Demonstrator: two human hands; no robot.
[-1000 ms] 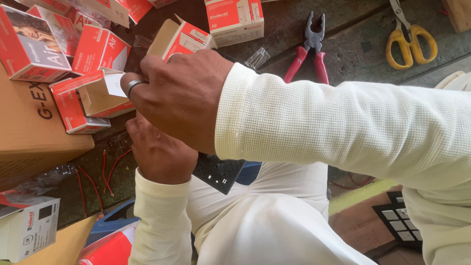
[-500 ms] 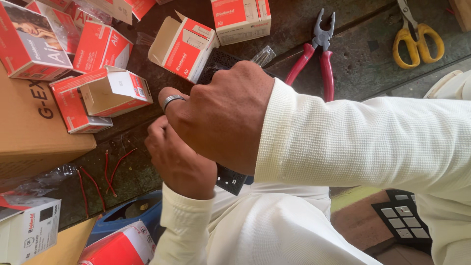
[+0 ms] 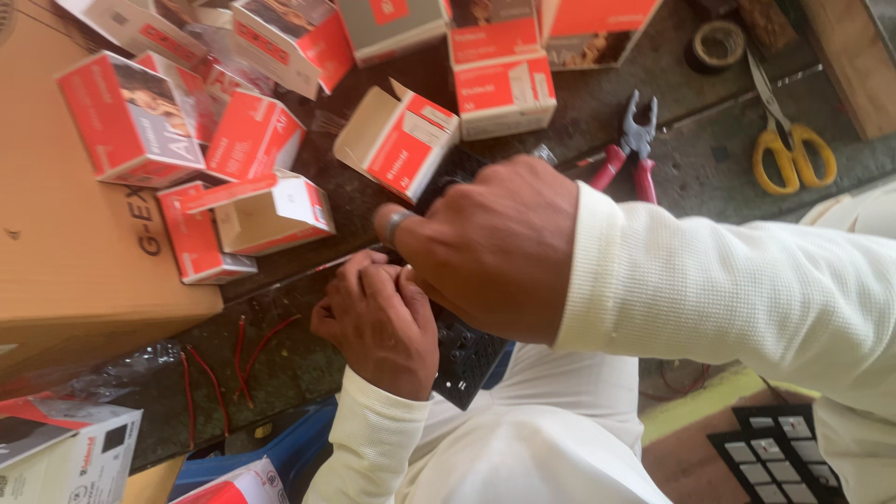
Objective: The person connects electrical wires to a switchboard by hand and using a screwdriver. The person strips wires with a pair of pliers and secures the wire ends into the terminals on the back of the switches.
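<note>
My left hand [image 3: 378, 322] comes up from below in a cream sleeve, its fingers closed around the edge of a black perforated plate [image 3: 464, 362] held over my lap. My right hand [image 3: 485, 247], with a ring on one finger, lies across the top of that plate with its fingers curled down. It touches my left hand. Whatever is under its fingers is hidden. A strip of the black plate [image 3: 455, 175] also shows above the right hand's knuckles.
Several small red-and-white boxes [image 3: 397, 140] lie scattered ahead, with a brown cardboard carton [image 3: 65, 271] to the left. Red-handled pliers [image 3: 630, 154], yellow scissors [image 3: 789, 149] and a tape roll [image 3: 717, 42] lie at upper right. Red wire pieces [image 3: 243, 345] lie at lower left; a black keyed panel [image 3: 779, 453] at lower right.
Both hands have shifted right and lower in the view, away from the boxes. More of my left hand's fingers now shows beside the right hand.
</note>
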